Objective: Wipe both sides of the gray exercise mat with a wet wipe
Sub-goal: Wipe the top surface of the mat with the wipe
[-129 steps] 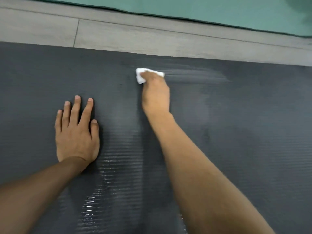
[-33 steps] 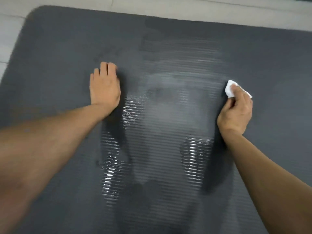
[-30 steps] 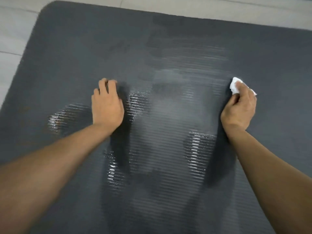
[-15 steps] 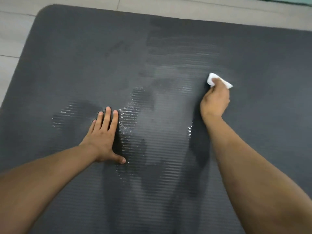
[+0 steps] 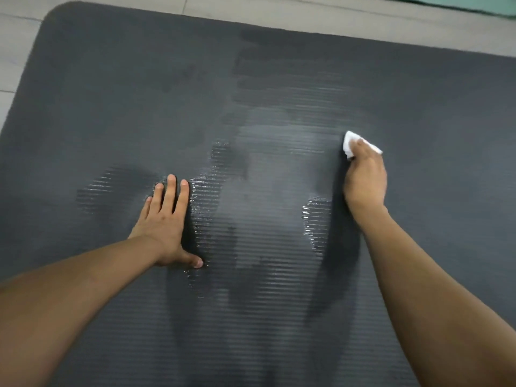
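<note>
Head view looks down on the gray exercise mat (image 5: 418, 107), which lies flat on a pale plank floor (image 5: 16, 51) and fills nearly the whole frame, its rounded far-left corner showing. The left hand (image 5: 164, 222) lies flat on the mat, left of its middle, fingers straight and slightly spread, thumb out to the side, holding nothing. The right hand (image 5: 364, 177) is further toward the mat's right side, fingers curled over a bunched white wet wipe (image 5: 349, 143) and pressing it against the ribbed surface; the wipe pokes out past the fingertips. Between and around the two hands the mat has glossy wet streaks (image 5: 203, 196). A strip of teal mat (image 5: 474, 5) shows beyond the floor at the far-right corner.
</note>
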`<act>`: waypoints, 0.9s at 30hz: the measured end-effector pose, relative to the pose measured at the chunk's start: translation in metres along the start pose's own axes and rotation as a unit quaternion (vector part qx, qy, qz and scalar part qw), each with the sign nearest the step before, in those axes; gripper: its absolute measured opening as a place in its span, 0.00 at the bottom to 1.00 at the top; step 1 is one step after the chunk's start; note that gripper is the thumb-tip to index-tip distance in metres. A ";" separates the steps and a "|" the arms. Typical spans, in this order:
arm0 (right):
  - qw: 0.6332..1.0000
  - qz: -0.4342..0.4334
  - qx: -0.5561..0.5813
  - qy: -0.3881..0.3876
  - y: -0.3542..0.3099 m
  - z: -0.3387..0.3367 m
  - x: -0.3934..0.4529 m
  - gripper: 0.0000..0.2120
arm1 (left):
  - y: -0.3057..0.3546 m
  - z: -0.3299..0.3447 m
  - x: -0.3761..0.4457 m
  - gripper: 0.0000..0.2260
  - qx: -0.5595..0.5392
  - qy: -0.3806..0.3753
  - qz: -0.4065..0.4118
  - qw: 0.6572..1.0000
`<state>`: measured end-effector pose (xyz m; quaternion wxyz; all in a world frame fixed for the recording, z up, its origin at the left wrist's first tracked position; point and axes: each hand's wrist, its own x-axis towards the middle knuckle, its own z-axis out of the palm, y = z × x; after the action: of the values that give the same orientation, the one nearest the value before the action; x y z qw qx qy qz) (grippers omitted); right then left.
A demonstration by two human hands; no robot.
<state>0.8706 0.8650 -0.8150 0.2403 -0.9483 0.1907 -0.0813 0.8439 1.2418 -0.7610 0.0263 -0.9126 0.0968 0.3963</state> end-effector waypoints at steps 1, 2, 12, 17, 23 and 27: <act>0.999 0.045 0.005 0.011 0.002 -0.007 -0.001 0.16 | 0.001 -0.001 0.000 0.76 0.001 -0.002 -0.002 1.000; 0.996 0.083 0.010 0.033 -0.005 -0.003 -0.002 0.17 | 0.001 -0.001 0.000 0.77 0.001 -0.004 -0.004 1.000; 0.968 -0.192 0.055 -0.153 -0.157 0.088 -0.061 0.20 | 0.003 -0.004 -0.005 0.77 -0.001 -0.004 -0.011 1.000; 1.000 -0.014 0.009 -0.025 -0.024 0.014 -0.046 0.21 | 0.005 -0.007 -0.007 0.77 -0.002 -0.006 -0.011 1.000; 0.987 0.139 0.061 0.060 -0.031 0.006 -0.057 0.19 | 0.008 -0.007 -0.007 0.78 0.004 -0.015 -0.022 1.000; 0.995 -0.046 0.084 -0.028 -0.140 0.079 -0.100 0.17 | 0.008 -0.008 -0.009 0.77 0.000 -0.017 -0.026 1.000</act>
<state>0.8436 1.0519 -0.8219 0.3201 -0.9345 0.1326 -0.0819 0.8419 1.2340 -0.7489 0.0387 -0.9079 0.0729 0.4110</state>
